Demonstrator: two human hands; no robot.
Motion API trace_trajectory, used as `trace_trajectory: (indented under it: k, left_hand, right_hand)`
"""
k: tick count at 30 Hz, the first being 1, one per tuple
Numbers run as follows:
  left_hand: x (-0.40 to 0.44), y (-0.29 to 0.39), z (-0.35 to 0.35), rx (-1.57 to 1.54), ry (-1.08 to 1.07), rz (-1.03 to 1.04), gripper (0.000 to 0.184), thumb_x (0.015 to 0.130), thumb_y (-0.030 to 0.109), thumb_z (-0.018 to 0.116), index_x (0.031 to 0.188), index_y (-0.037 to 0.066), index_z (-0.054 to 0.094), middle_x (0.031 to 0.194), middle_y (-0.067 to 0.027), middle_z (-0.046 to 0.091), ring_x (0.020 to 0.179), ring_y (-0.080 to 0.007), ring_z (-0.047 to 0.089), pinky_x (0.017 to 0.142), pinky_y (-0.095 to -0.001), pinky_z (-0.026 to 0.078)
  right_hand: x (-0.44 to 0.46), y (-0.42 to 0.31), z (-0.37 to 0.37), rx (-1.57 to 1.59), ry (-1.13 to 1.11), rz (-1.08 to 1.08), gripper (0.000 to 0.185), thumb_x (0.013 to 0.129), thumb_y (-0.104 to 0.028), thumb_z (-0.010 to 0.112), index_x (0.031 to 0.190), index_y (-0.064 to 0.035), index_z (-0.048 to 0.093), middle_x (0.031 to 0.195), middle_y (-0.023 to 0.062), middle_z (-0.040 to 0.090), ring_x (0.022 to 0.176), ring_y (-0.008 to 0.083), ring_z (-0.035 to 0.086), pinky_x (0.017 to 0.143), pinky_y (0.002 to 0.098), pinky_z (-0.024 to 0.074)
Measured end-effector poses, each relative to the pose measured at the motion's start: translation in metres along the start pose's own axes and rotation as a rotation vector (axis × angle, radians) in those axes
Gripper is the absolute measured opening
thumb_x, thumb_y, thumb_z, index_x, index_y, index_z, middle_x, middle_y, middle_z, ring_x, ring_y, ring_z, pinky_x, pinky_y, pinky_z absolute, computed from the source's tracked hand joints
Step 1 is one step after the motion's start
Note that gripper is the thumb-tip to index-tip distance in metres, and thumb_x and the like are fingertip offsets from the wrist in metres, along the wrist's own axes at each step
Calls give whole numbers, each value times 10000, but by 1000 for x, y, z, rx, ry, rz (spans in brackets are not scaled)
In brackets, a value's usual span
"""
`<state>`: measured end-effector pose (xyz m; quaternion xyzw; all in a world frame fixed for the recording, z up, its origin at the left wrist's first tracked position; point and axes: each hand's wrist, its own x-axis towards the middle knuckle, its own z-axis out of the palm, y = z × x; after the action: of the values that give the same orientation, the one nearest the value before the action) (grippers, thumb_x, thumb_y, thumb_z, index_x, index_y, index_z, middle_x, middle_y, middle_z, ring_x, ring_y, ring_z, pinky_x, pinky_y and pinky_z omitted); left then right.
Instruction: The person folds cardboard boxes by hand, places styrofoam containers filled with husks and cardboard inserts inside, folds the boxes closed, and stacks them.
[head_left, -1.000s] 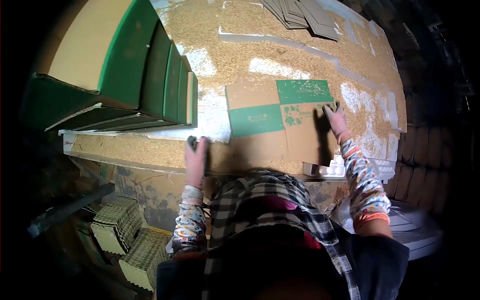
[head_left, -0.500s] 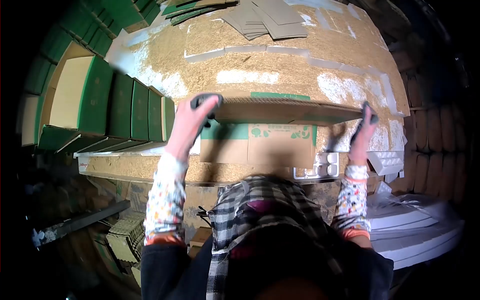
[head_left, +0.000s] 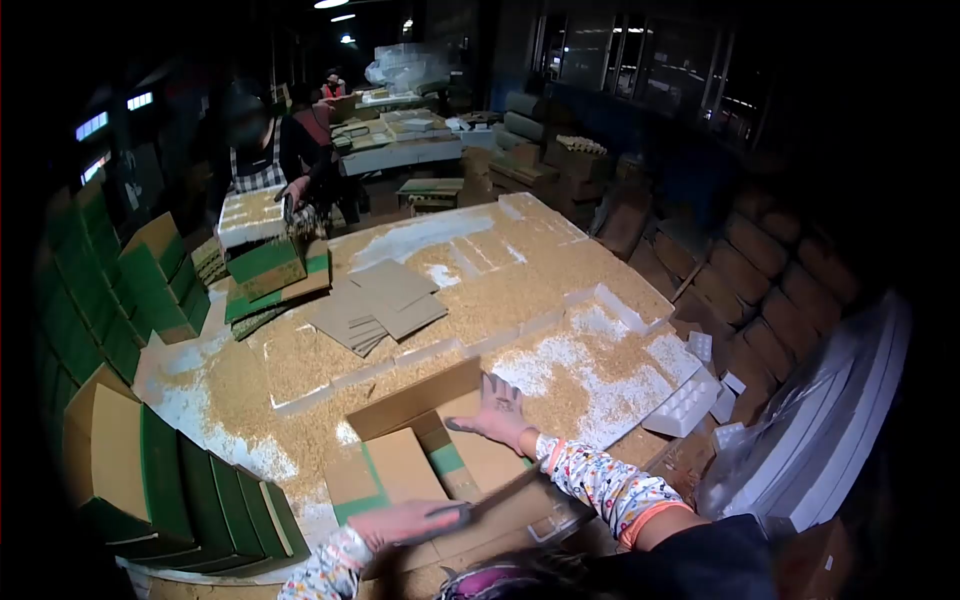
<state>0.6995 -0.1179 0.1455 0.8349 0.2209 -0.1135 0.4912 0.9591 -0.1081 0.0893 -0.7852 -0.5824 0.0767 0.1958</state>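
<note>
A cardboard box (head_left: 415,400) with green printing stands opened out on the worktable in front of me, its flaps partly folded. My right hand (head_left: 497,412), in a pink glove with dark fingertips, lies spread on a brown flap at the box's right side. My left hand (head_left: 410,522) is stretched out flat over the near left part of the box, its fingers together and slightly blurred. Neither hand grips anything. Part of the near side is hidden by my left hand and arm.
Sawdust-like bits cover the worktable (head_left: 300,360). Flat cardboard sheets (head_left: 385,305) lie beyond the box. Green boxes (head_left: 175,490) line the left. White foam trays (head_left: 682,405) sit at the right edge. A co-worker (head_left: 265,160) holds a filled white tray at the far left.
The flat folded cardboard held between both hands is now an opened box on the table. Both hands have let go of its ends, and my view has tilted up.
</note>
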Motion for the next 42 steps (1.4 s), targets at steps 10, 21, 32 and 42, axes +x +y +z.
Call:
trace_trajectory:
  k: [10,21,32,42]
  left_hand:
    - [13,-62,37,54,1238,-256,1070,663,383,808,1421,-41,184,1466,-284,172,1354,-469,152,1114,-539,170]
    - [-13,-104,22,-969,653,-158,561,875,299,648,1272,-48,456,1151,-201,574,1061,-306,565,924,-354,443]
    - [10,-105,29,-370,1239,-108,534,941,201,531,1406,18,344,1442,-166,361,1330,-278,344,1098,-376,260]
    - [56,-94,-5,58,1098,-537,599,745,-124,525,1321,7,425,1237,-182,520,1135,-302,515,986,-361,397]
  right_hand:
    - [75,-6,-94,450,-604,-333,630,875,-513,567,1289,-42,508,1225,178,582,1193,270,516,1002,355,399]
    - [-83,71,19,709,-274,-409,800,909,-364,562,1455,42,141,1510,230,209,1391,278,228,1157,368,97]
    - [-17,55,45,457,-380,254,864,823,-429,622,1422,44,217,1381,326,340,1300,421,350,1073,421,310]
    - [111,375,39,673,535,344,344,926,-260,567,1154,-3,585,1110,185,626,1035,249,589,889,333,464]
